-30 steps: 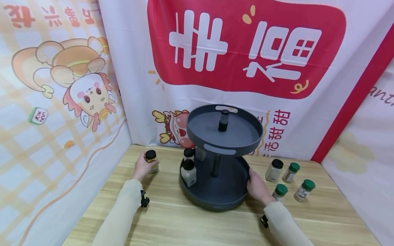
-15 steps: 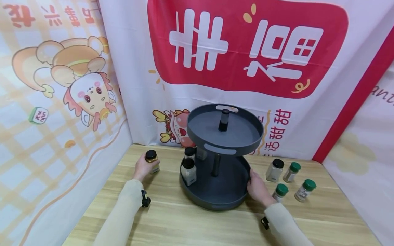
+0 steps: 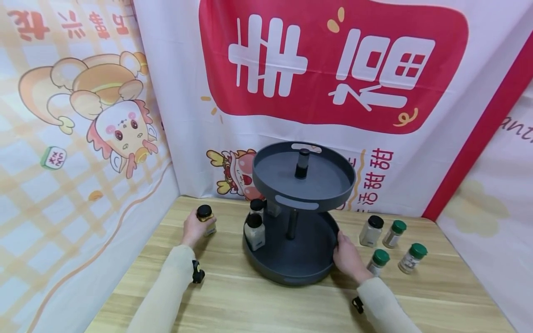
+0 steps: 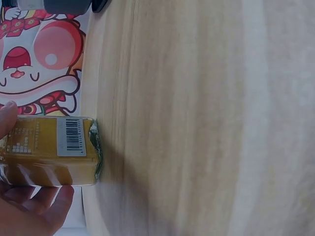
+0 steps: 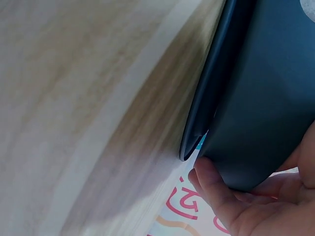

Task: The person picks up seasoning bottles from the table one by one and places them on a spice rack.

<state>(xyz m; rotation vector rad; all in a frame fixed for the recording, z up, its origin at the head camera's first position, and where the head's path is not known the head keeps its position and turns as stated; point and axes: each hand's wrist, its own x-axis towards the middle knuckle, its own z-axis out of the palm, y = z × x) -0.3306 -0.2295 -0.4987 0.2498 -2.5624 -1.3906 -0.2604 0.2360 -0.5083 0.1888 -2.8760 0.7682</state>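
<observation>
Two-tier rack (image 3: pixel 287 185), round, raised-rimmed and dark matte grey, stands on the wooden table (image 3: pixel 258 310), its lower tray (image 3: pixel 308 256) gripped at the right edge by the right hand (image 3: pixel 349 256). Right of the rack stand three green-capped jars (image 3: pixel 409 263) and a pale black-lidded jar (image 3: pixel 369 234), while left of the rack the left hand (image 3: pixel 195 229) grips a square-sided, yellow-brown spice jar (image 4: pixel 47 150) with a black lid (image 3: pixel 204 212) and a white barcode label (image 4: pixel 71 137). Behind the rack hangs a red-and-white cloth (image 3: pixel 316 104).

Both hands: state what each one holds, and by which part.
The left hand holds a black-capped yellow jar by opposite sides of its body; the right hand grips the lower tray by its right-hand wall.
</observation>
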